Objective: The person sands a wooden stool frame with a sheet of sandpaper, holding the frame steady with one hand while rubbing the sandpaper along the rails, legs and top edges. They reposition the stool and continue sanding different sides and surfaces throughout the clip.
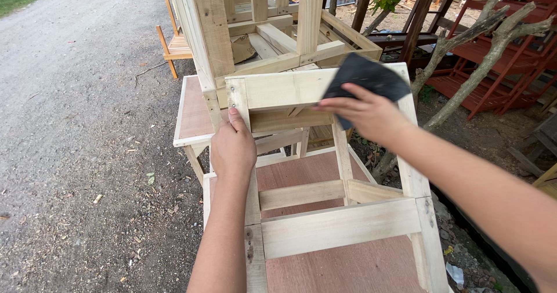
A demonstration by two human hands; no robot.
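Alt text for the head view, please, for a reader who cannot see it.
Seen from above, a right hand presses dark sandpaper against the top rail of an unfinished wooden stool frame, while the left hand grips its leg. More bare wooden furniture stands behind, beside a gravel road and red frames.

Left hand (232, 148) gripping front leg of unpainted wooden stool frame (339, 226), lying on reddish plywood surface (348, 270). Right hand (366, 114) pressing dark sandpaper sheet (365, 78) on top rail. More frames (261, 26) stacked behind; gravel road (75, 125) left.
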